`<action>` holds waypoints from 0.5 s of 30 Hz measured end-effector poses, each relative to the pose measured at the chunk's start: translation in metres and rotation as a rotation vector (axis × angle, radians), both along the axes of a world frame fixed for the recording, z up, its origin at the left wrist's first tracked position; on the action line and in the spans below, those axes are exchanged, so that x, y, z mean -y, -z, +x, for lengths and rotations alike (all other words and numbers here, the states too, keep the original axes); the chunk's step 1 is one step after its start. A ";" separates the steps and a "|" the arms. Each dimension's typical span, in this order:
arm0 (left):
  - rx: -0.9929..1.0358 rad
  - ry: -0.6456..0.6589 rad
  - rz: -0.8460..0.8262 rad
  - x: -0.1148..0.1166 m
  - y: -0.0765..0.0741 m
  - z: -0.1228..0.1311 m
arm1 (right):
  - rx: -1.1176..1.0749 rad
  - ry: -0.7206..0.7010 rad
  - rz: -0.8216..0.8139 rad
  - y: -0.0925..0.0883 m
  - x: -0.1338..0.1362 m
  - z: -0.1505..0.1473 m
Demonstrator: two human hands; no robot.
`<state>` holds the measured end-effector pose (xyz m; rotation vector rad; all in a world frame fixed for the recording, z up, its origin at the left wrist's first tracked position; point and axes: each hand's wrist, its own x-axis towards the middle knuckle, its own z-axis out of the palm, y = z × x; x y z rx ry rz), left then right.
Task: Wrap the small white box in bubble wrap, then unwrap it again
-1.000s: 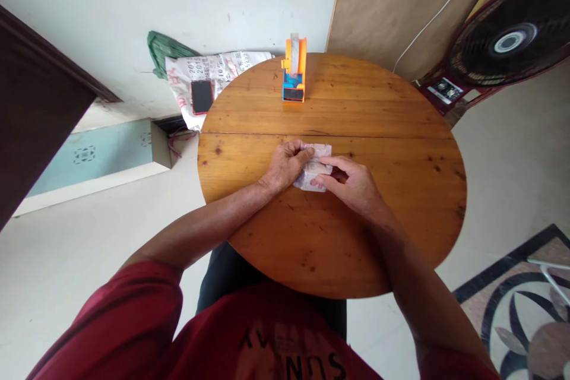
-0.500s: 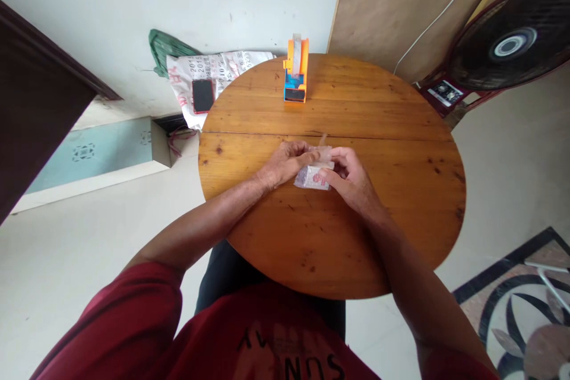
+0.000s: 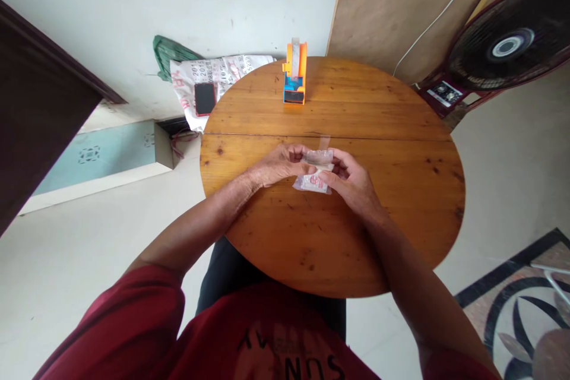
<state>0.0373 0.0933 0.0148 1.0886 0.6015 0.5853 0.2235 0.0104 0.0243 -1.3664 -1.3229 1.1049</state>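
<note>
Both of my hands meet at the middle of a round wooden table [image 3: 392, 202]. My left hand [image 3: 278, 165] and my right hand [image 3: 350, 181] pinch a small clear plastic packet [image 3: 314, 173] with red and white print, held just above the tabletop. A strip of clear tape [image 3: 324, 141] sticks up from the packet's top edge. An orange and blue tape dispenser [image 3: 294, 73] stands at the far edge of the table, well beyond my hands.
A printed sack [image 3: 214, 80] with a dark phone [image 3: 205, 98] on it lies on the floor past the table's left edge, next to a green bag [image 3: 167, 53]. A floor fan [image 3: 510, 38] stands at the right. A patterned rug [image 3: 521, 309] lies at lower right.
The packet has been lifted and turned between my fingers, and a strip of clear tape now shows above its top edge. My hands stay at the same spot on the table.
</note>
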 end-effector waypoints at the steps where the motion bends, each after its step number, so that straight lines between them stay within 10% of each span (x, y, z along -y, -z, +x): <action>1: 0.008 0.009 -0.005 0.000 0.000 0.000 | -0.006 0.014 -0.003 0.001 0.000 0.000; 15: 0.084 -0.058 0.003 -0.003 0.010 0.003 | -0.024 0.084 0.031 0.012 0.000 0.012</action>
